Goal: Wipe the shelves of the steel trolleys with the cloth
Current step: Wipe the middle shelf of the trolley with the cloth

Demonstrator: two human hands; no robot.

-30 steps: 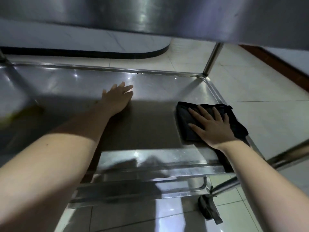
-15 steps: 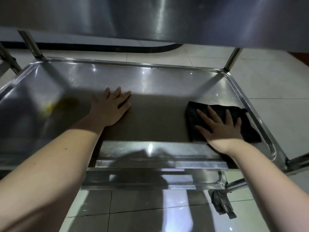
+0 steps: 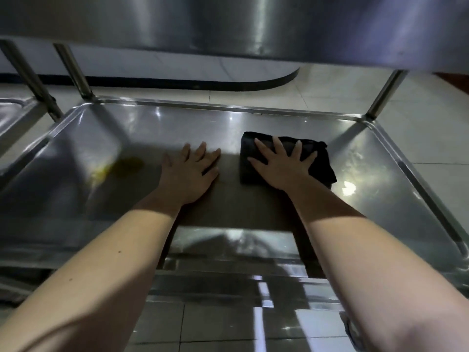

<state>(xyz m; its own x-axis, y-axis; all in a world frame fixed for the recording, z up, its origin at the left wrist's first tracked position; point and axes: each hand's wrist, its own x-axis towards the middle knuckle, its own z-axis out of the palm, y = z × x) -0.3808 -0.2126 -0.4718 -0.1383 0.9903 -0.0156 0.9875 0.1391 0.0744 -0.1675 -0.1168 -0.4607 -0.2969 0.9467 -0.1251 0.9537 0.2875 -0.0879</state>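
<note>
A steel trolley's lower shelf (image 3: 380, 158) fills the middle of the head view, with a raised rim all round. A folded black cloth (image 3: 321, 161) lies on it, right of centre. My right hand (image 3: 281, 166) presses flat on the cloth with fingers spread. My left hand (image 3: 190, 171) rests flat on the bare steel just left of the cloth, fingers straight. A yellowish smear (image 3: 119, 166) marks the shelf further left.
The trolley's upper shelf (image 3: 228, 24) hangs close overhead. Upright posts stand at the far left corner (image 3: 73, 72) and far right corner (image 3: 385, 95). A second trolley (image 3: 15, 115) adjoins on the left. Pale floor tiles (image 3: 418, 128) surround it; a caster (image 3: 355, 331) shows at bottom right.
My right hand has slid the cloth left, away from the right rim toward the shelf's middle, close beside my left hand. The view has shifted right over the shelf.
</note>
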